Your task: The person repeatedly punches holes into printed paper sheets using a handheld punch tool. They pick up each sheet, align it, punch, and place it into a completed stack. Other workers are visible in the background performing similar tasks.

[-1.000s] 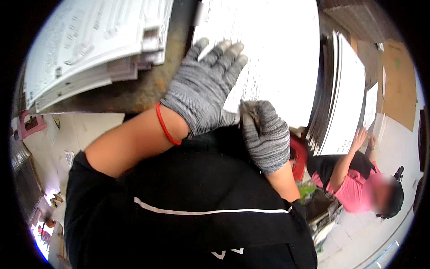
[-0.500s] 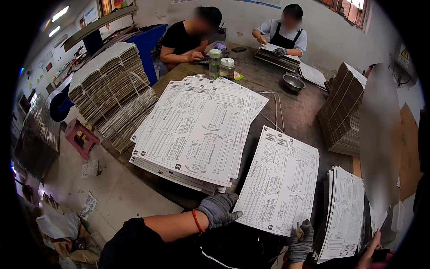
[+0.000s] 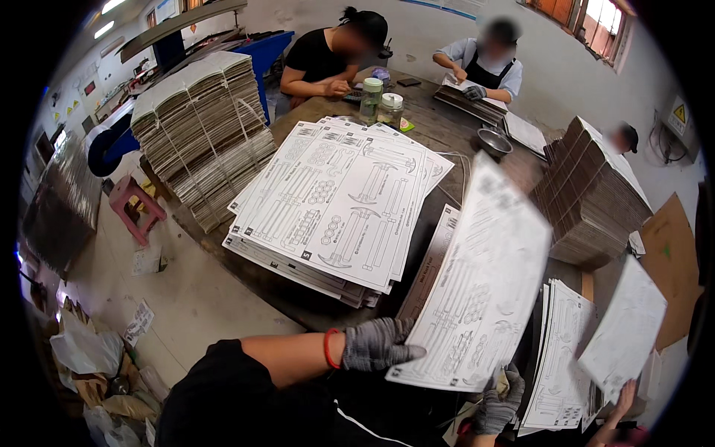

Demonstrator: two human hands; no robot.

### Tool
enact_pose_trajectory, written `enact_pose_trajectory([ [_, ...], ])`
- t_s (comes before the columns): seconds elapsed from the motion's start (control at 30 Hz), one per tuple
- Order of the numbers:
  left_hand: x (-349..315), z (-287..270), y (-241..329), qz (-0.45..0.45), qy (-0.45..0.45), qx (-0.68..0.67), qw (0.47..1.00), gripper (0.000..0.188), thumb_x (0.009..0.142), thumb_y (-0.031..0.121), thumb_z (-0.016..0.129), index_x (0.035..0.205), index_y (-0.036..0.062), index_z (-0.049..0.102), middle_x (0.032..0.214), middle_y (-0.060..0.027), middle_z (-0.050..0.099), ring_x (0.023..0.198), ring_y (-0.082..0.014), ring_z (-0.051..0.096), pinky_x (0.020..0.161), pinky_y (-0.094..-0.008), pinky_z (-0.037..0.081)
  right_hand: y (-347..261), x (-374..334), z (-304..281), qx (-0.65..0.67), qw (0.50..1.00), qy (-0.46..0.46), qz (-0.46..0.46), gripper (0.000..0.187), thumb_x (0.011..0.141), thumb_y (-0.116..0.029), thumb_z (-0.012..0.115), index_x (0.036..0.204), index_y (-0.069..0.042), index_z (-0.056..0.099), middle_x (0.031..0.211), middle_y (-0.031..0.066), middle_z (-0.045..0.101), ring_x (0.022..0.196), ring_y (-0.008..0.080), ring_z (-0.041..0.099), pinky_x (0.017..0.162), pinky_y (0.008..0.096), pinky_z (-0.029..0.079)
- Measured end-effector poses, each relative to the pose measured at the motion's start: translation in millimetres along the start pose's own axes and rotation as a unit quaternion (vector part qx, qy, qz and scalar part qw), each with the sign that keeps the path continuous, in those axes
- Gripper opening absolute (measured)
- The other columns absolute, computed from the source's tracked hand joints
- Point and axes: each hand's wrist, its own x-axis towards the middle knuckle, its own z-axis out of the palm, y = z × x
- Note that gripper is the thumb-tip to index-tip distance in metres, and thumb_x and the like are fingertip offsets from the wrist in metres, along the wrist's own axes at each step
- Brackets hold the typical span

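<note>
A white printed cardboard sheet with line drawings of hammers, bolts and nuts is lifted and tilted in front of me. My left hand, in a grey knit glove, grips its lower left corner with the thumb on top. My right hand, gloved too, is curled at the sheet's lower right edge. A small tan piece shows at its fingers; I cannot make out what it is. Under the lifted sheet lies a brown printed board. To the left sits a fanned stack of similar sheets.
Tied cardboard bundles stand at left and another bundle at right. More printed sheets lie right of me, where another person's hand holds a sheet. Two people sit across the table near jars and a metal bowl.
The printed sheet has come up off the pile and tilted, uncovering a brown board. My left hand has shifted slightly right with its corner. At right, another person's sheet has been raised.
</note>
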Motion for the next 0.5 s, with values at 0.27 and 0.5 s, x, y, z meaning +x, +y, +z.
enact_pose_trajectory([
  [0.27,-75,-115,24,0.187,0.583,0.322,0.722,0.060,0.094,0.012,0.063,0.144,-0.0027,0.035,0.138,-0.0146,0.051,0.124,-0.0199,0.051,0.104,-0.0311,0.042,-62,8,54,0.058,0.997,-0.050,-0.008,0.052,0.074,-0.004,0.081,0.119,-0.004,0.054,0.124,0.0141,0.057,0.101,0.0181,0.060,0.086,0.0312,0.052],
  [0.5,-119,-178,44,-0.154,0.602,0.531,0.576,0.044,0.088,0.017,0.070,0.125,-0.0026,0.057,0.111,-0.0139,0.066,0.102,-0.0208,0.060,0.091,-0.0306,0.047,-59,13,80,-0.041,0.977,-0.158,0.137,0.037,0.086,-0.004,0.059,0.122,0.001,0.054,0.111,0.0131,0.063,0.093,0.0189,0.064,0.082,0.0307,0.054],
])
